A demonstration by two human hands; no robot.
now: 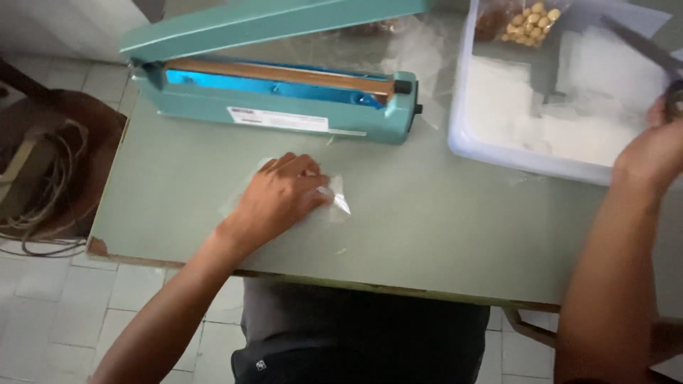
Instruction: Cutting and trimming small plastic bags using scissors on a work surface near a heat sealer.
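Observation:
My left hand (281,195) lies flat on a clear plastic bag (336,197) on the pale green table (427,227), fingers pressing it down. My right hand (658,149) is at the right edge, closed on the dark handle of a pair of scissors (644,44) that reaches over the white bin (491,153). A teal heat sealer (284,99) with its arm raised stands behind my left hand.
The white bin holds clear plastic sheets and a bag of small round tan snacks (532,21). More clear bags lie behind the sealer. A brown chair with coiled cords (50,185) stands left of the table on the tiled floor.

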